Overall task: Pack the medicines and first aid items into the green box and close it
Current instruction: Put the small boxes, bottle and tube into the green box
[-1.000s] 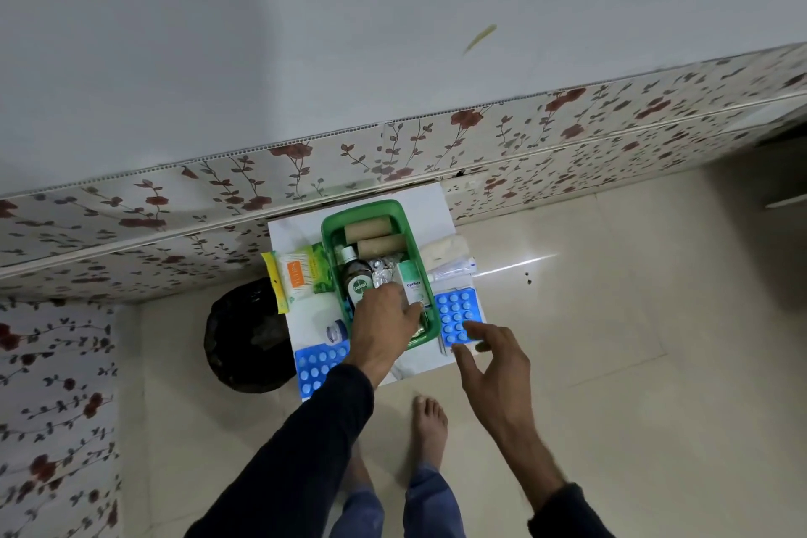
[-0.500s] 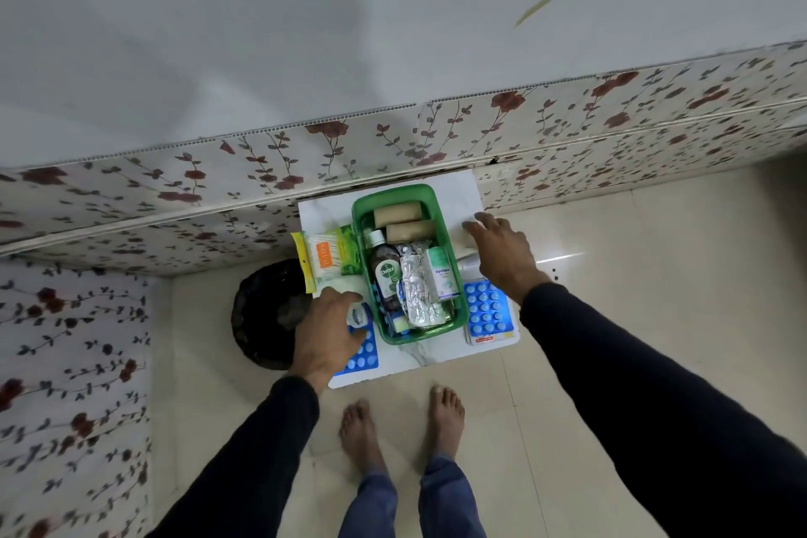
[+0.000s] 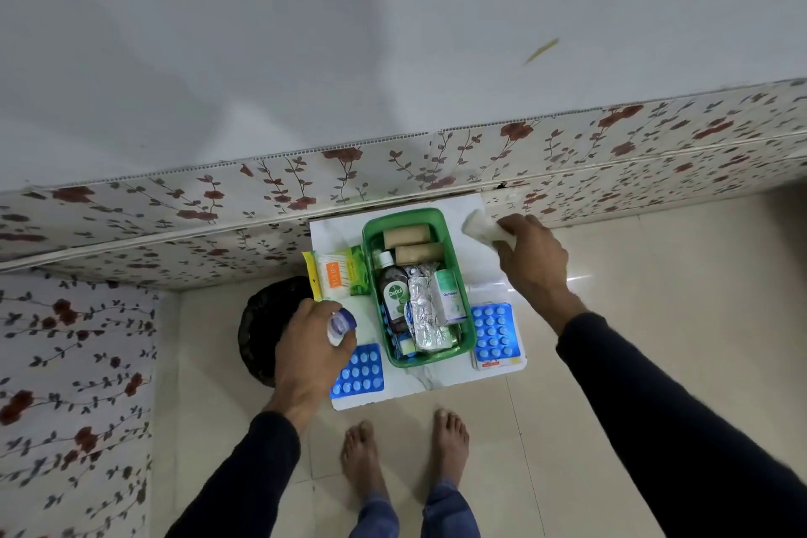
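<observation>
The green box (image 3: 454, 251) stands open on a white board (image 3: 336, 232), holding two tan bandage rolls (image 3: 407, 235), a dark antiseptic bottle (image 3: 391, 297), a foil strip (image 3: 422, 315) and a small white carton (image 3: 450, 301). My left hand (image 3: 312, 345) is left of the box, shut on a small white jar with a blue lid (image 3: 341, 324). My right hand (image 3: 526, 258) is right of the box, shut on a white cotton roll (image 3: 478, 226). Blue tablet strips lie at the board's front left (image 3: 358, 371) and right (image 3: 495, 330). A yellow-green packet (image 3: 338, 277) lies left of the box.
A black round bin (image 3: 262, 328) sits on the floor left of the board. A flower-patterned panel (image 3: 393, 170) runs along the wall behind. My bare feet (image 3: 404, 454) stand on beige tiles in front of the board.
My left hand left the box, went to the board's left side and lifted the small jar. My right hand moved from the right tablet strip to the back right and picked up the cotton roll.
</observation>
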